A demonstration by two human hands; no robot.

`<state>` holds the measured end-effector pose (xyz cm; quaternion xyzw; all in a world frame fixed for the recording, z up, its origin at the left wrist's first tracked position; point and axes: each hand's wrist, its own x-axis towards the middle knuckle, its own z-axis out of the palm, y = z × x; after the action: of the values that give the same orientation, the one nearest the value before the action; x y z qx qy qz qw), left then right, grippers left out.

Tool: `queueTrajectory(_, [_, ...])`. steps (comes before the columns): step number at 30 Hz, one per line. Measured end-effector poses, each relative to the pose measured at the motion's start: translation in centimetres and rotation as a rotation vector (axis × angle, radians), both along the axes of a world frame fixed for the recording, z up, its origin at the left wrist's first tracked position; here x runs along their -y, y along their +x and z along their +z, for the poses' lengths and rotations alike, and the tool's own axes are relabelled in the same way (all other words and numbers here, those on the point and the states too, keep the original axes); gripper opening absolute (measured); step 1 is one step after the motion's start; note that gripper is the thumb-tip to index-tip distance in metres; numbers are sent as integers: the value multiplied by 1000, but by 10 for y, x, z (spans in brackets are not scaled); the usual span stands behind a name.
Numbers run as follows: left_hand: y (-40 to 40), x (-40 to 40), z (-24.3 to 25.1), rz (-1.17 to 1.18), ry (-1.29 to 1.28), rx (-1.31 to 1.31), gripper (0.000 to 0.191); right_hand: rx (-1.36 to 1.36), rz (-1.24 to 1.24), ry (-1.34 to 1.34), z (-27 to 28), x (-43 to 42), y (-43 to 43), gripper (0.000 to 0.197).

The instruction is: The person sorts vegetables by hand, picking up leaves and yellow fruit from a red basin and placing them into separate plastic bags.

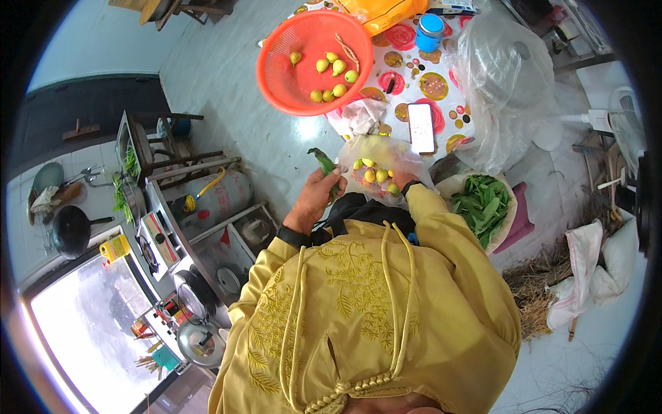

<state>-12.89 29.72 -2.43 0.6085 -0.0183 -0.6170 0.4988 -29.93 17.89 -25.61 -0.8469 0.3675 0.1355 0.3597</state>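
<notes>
My left hand (316, 192) holds a dark green leaf (325, 163) upright between thumb and fingers; the leaf's lower end pokes out below the hand. A clear plastic bag (357, 147) lies spread before me, with several small yellow-green fruits (381, 175) in it. At the right side of this bag, my right hand (402, 179) reaches in among the fruits. Its fingers are mostly hidden by the bag and the fruits, so its grip cannot be made out. Beside my right arm stands a pale sack (509, 212) full of green leaves (481, 207).
A red plastic basket (279, 85) with several similar fruits is at the edge of a table with a floral tablecloth (380, 57). On the cloth are a phone (421, 128), a blue-lidded jar (429, 32) and a crumpled rag (362, 116). A gas cylinder (227, 189) stands left.
</notes>
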Motion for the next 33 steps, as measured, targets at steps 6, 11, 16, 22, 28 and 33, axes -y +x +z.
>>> queueTrajectory(6, [-10,-4,-3,62,-11,-11,18,13,27,14,-4,-2,-5,43])
queueTrajectory(11, [-6,-4,-5,59,-44,-33,20,26,15,-1,-2,1,-6,44])
queueTrajectory(16, [8,-2,-4,-49,-29,-33,20,39,-16,-45,7,6,-5,45])
queueTrajectory(22, [24,12,4,-176,-112,-70,19,247,-79,10,39,28,-1,46])
queueTrajectory(28, [57,13,2,-313,-102,-52,20,337,-553,1211,121,32,12,47])
queueTrajectory(33, [79,14,-17,-259,-145,-218,21,579,-559,1466,164,18,32,36])
